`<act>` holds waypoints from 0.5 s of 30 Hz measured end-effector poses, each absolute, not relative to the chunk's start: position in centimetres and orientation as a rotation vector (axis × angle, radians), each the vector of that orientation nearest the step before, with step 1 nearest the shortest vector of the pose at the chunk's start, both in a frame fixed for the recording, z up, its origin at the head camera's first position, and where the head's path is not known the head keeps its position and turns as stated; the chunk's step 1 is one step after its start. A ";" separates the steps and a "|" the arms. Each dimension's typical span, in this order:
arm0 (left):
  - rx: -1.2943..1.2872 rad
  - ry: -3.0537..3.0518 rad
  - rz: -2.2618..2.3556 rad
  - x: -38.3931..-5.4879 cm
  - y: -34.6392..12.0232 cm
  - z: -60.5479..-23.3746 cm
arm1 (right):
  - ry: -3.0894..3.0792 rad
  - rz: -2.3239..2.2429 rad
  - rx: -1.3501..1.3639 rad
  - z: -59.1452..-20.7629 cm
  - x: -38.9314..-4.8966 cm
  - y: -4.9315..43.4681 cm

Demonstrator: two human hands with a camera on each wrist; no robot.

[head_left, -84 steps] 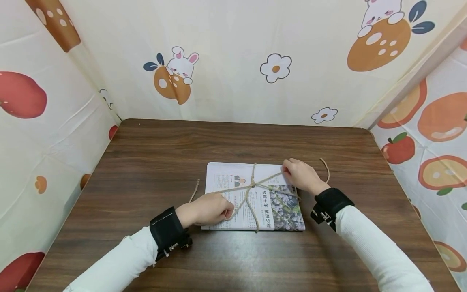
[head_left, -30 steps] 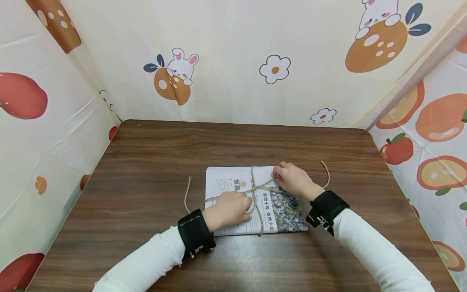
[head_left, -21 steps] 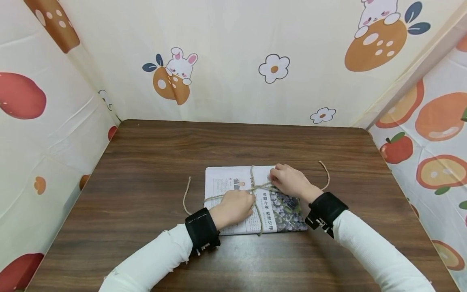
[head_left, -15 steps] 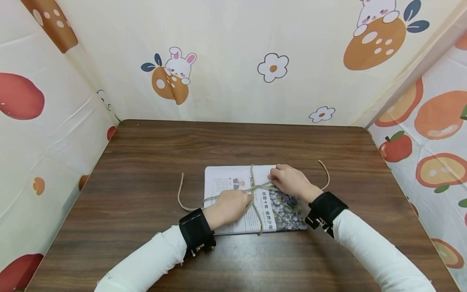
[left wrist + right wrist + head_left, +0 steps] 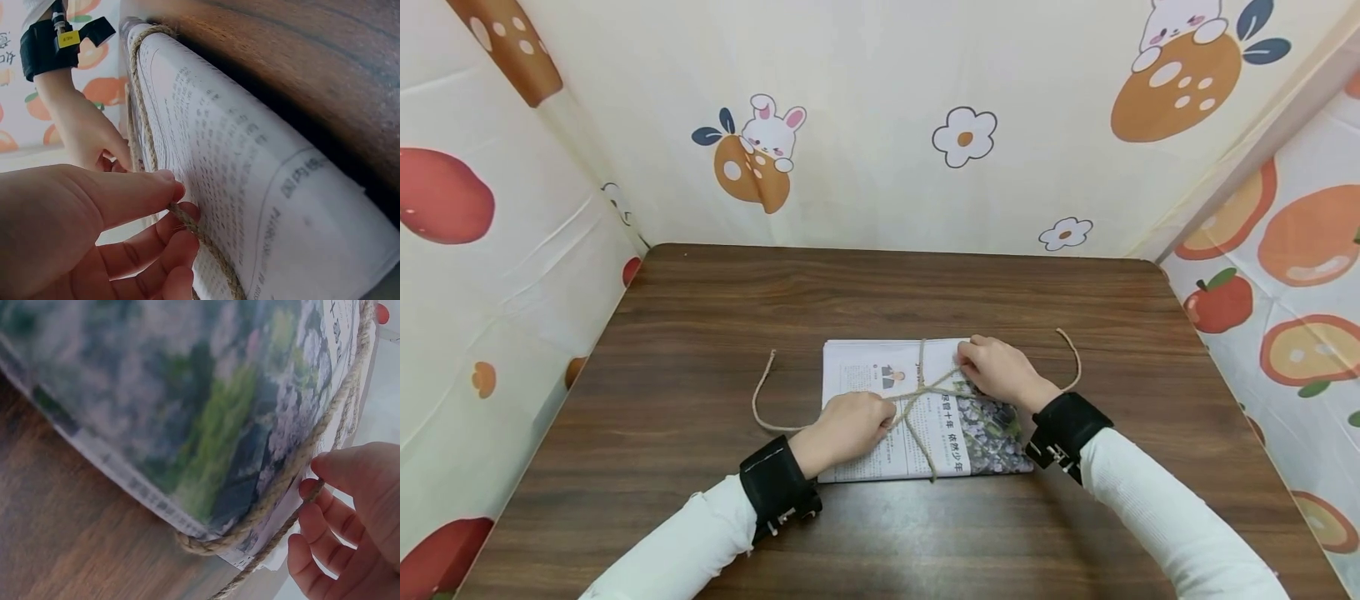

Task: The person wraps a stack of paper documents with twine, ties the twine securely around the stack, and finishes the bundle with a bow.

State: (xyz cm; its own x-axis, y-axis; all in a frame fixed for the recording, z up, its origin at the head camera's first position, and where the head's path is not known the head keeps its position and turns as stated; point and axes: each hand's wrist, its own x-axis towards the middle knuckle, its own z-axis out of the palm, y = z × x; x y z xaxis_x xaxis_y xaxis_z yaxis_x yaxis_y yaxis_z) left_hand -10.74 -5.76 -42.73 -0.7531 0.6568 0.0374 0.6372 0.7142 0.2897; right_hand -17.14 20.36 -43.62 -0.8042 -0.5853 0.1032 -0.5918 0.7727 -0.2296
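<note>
One stack of newspapers [image 5: 932, 412] lies flat on the brown counter [image 5: 880, 292], with twine [image 5: 922, 389] crossing over its top. The stack is beneath and between the two hands: the left hand [image 5: 850, 423] is over its left part, the right hand [image 5: 996, 371] over its upper right edge, and each pinches a strand of the twine.

From the head, the left hand's grip is mostly hidden; the left wrist view shows the strand held narrowly between thumb and forefinger. The right wrist view likewise shows a thin strand nipped by the right hand, beside another that bends around the edge of the stack near a flower photo [image 5: 996, 437]. Only the head view takes in both loose ends of the twine, one curling out left of the stack, one out to the right.

Black wristbands [image 5: 775, 487] circle both wrists over white sleeves [image 5: 677, 542]. Behind the counter is a cream backdrop [image 5: 865, 167] printed with rabbits and daisies.
</note>
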 end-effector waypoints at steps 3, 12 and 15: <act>1.115 2.855 0.478 -10.6 -6.1 -42.7 | -2.920 0.395 0.979 -43.7 -17.1 20.4; 1.075 2.826 0.434 -10.4 -6.4 -42.7 | -2.922 0.425 0.970 -43.6 -17.1 20.4; 1.046 2.824 0.409 -10.5 -6.5 -42.5 | -2.908 0.416 0.963 -43.8 -17.1 20.6</act>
